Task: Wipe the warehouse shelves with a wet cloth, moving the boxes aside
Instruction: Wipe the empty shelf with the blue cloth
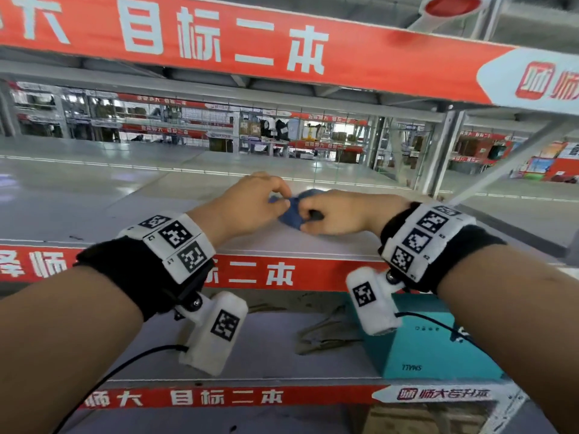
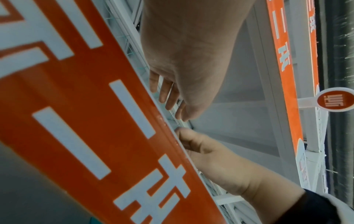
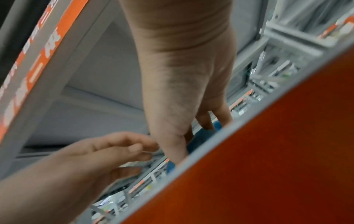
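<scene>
Bunching cloth (image 1: pixel 296 211) on shelf (image 1: pixel 94 208) | left hand (image 1: pixel 250 203) pinching edge | right hand (image 1: pixel 340 213) curled round it | fold flat, wipe broadly

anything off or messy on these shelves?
Nothing damaged or spilled. The lower shelf shows smeared grey-brown streaks left of the teal box, which looks like dirt. Above, both hands, left and right, hold a bunched blue cloth.

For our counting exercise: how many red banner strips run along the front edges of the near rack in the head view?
3. The top strip runs above the hands, the middle strip lies under the shelf being wiped, and the bottom strip sits below the teal box. Lower ones may be hidden.
</scene>
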